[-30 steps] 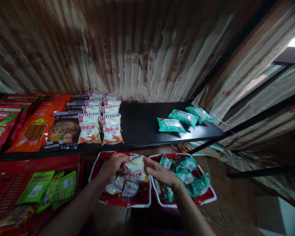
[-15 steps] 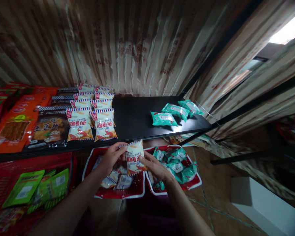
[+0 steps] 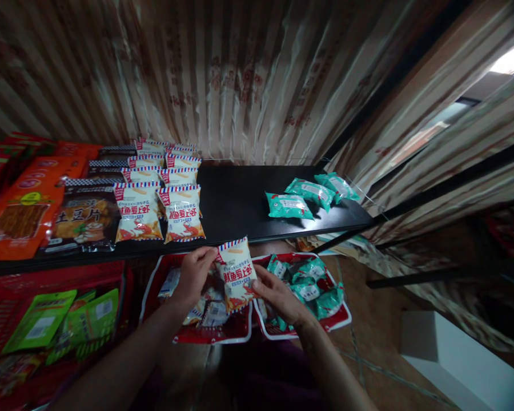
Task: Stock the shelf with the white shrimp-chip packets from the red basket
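Observation:
A white and orange snack bag (image 3: 236,275) with a striped top edge is held between both hands, its printed front facing me. My left hand (image 3: 196,274) pinches its upper left corner. My right hand (image 3: 278,294) grips its lower right side, thumb on the front. The bag is just below the front edge of the black shelf (image 3: 235,205), above a red basket (image 3: 235,334) with more such bags. Matching snack bags (image 3: 183,214) stand in two rows on the shelf, left of the held one.
Three teal packets (image 3: 289,206) lie on the shelf's right part. More teal packets (image 3: 310,291) fill a second red basket (image 3: 345,319). Dark potato-chip bags (image 3: 85,220) and orange bags (image 3: 23,217) are at left, above green bags (image 3: 40,319). A white box (image 3: 445,354) stands at right.
The held snack bag has come slightly closer and now faces me more squarely, with more of its print showing. Both hands keep their hold on it. The view has shifted a little.

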A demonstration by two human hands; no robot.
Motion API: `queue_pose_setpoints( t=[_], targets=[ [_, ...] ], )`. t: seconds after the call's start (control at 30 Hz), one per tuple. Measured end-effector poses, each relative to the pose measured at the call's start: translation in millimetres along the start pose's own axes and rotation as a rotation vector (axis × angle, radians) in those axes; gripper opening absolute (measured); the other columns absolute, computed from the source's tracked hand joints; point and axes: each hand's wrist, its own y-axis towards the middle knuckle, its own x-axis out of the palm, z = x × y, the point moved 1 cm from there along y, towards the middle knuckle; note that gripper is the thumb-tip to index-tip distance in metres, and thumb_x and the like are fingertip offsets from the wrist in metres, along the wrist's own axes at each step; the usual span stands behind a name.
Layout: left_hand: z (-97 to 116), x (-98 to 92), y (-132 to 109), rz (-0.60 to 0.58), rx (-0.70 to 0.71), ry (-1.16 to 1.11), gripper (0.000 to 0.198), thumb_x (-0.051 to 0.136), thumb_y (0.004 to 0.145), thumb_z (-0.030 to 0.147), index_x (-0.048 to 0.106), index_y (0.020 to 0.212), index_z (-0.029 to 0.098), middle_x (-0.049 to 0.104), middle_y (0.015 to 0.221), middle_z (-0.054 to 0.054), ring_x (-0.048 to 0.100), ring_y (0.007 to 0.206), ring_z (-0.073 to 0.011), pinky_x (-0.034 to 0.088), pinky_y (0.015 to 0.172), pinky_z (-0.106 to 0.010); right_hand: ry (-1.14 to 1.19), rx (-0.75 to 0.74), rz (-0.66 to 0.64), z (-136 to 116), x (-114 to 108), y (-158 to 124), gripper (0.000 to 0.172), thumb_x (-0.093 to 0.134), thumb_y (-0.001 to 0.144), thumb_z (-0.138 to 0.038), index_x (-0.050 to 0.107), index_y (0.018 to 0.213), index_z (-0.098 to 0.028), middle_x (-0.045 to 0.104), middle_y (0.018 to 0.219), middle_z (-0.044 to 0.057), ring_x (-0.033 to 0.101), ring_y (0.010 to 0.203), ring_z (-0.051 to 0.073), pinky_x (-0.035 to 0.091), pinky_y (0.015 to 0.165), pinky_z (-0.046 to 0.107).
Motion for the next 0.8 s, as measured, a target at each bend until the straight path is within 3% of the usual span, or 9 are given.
queue_pose_setpoints(
  t=[0.1,0.43,0.6,0.7,0.8],
  targets=[
    [3.9,-2.0,-3.5,0.077,0.024,0.033,0.026,0.056,0.075,0.040,0.067,0.074,0.016,0.063,0.067,0.000,0.055,0.067,-0.0151,0.041,0.061,-0.023,0.047,-0.012,-0.005,0.4,0.9,2.9,0.057,0.074,0.069,-0.040,0.056,0.121,-0.022,0.067,0.110,0.006,0.063,0.098,0.024,0.045,0.091,0.041],
    [18.0,-20.1,-4.8,0.284,0.340,0.241,0.025,0.052,0.080,0.036,0.062,0.065,0.019,0.058,0.064,0.002,0.053,0.063,-0.0134,0.041,0.063,-0.023,0.068,-0.005,-0.074,10.9,9.0,19.4,0.053,0.078,0.067,-0.031,0.059,0.116,-0.023,0.068,0.100,0.003,0.063,0.085,0.019,0.049,0.082,0.036],
    [35.9,-20.1,-2.7,0.160,0.348,0.075,0.024,0.052,0.082,0.039,0.063,0.082,0.018,0.066,0.080,-0.003,0.061,0.076,-0.0173,0.047,0.069,-0.026,0.152,-0.121,-0.034,0.9,15.6,32.5,0.053,0.078,0.067,-0.027,0.058,0.116,-0.025,0.069,0.098,0.002,0.064,0.086,0.018,0.048,0.080,0.032],
    [46.3,-4.1,-1.7,-0.013,0.318,-0.049,0.026,0.054,0.082,0.040,0.059,0.096,0.018,0.068,0.089,-0.006,0.064,0.085,-0.0194,0.050,0.074,-0.028,0.262,-0.216,0.020,-11.3,25.8,41.0,0.051,0.079,0.067,-0.027,0.058,0.114,-0.026,0.070,0.095,0.001,0.065,0.081,0.018,0.049,0.079,0.033],
    [47.2,15.9,2.5,-0.001,0.276,-0.184,0.044,0.053,0.083,0.040,0.047,0.120,0.017,0.062,0.116,-0.012,0.060,0.107,-0.0212,0.047,0.090,-0.031,0.353,-0.324,0.060,-20.2,35.9,50.6,0.051,0.077,0.069,-0.026,0.056,0.116,-0.027,0.070,0.098,0.002,0.066,0.081,0.018,0.049,0.078,0.034]
  ],
)
